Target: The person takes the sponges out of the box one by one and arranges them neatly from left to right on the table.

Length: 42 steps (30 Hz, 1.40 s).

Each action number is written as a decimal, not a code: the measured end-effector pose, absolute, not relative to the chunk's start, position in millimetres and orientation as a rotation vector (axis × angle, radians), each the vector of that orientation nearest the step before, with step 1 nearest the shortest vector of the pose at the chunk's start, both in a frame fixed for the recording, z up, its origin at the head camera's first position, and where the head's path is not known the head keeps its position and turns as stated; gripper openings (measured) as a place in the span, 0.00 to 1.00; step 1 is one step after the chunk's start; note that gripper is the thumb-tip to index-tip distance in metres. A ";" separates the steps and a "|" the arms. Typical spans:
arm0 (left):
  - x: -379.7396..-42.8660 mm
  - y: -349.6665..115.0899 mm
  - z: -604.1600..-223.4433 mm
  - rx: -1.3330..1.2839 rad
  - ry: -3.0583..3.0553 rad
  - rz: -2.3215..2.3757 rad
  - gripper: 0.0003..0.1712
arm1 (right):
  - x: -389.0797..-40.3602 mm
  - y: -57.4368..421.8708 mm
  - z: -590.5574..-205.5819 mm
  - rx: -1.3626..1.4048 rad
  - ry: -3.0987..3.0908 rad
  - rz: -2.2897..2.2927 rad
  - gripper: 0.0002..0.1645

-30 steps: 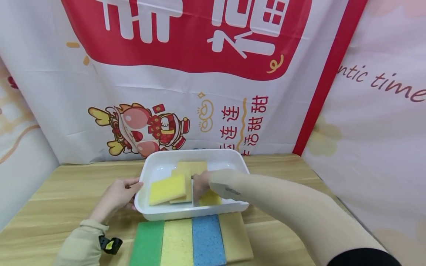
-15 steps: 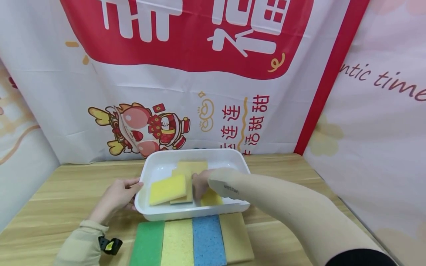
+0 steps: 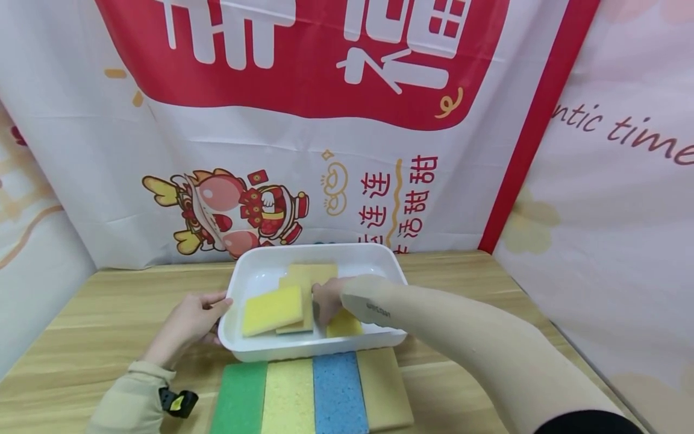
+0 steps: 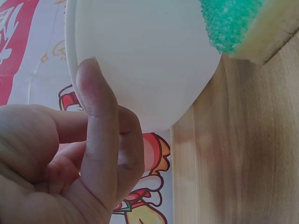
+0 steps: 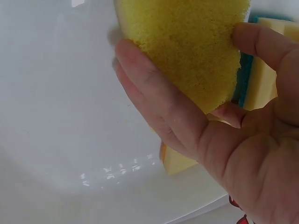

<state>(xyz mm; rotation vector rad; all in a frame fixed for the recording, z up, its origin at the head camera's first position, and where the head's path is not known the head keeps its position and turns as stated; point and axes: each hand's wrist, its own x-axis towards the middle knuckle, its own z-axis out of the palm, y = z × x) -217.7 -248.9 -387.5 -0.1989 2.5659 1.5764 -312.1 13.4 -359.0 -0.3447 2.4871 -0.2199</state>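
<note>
My left hand holds the left rim of a white plastic basin, its thumb against the wall in the left wrist view and the other fingers curled behind. Inside the basin, my right hand grips a yellow sponge by its edges, thumb on one side and fingers on the other. Much of that sponge is covered by the hand in the head view. Left of it, a bright yellow sponge lies tilted over a pale sponge. Behind them is another pale sponge.
In front of the basin, a green sponge, a speckled yellow sponge, a blue sponge and a tan sponge stand side by side on the wooden table. A printed cloth hangs behind.
</note>
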 end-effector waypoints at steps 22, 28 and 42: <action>-220.0 -247.7 -382.1 -0.167 2.598 1.547 0.30 | -329.3 8.3 -369.4 -0.362 2.520 -0.102 0.48; -219.9 -246.9 -382.8 -0.174 2.601 1.527 0.30 | -324.9 12.8 -369.4 -0.204 2.512 -0.258 0.46; -219.3 -249.5 -385.4 -0.185 2.593 1.500 0.31 | -305.9 11.0 -361.6 -0.336 2.571 -0.106 0.34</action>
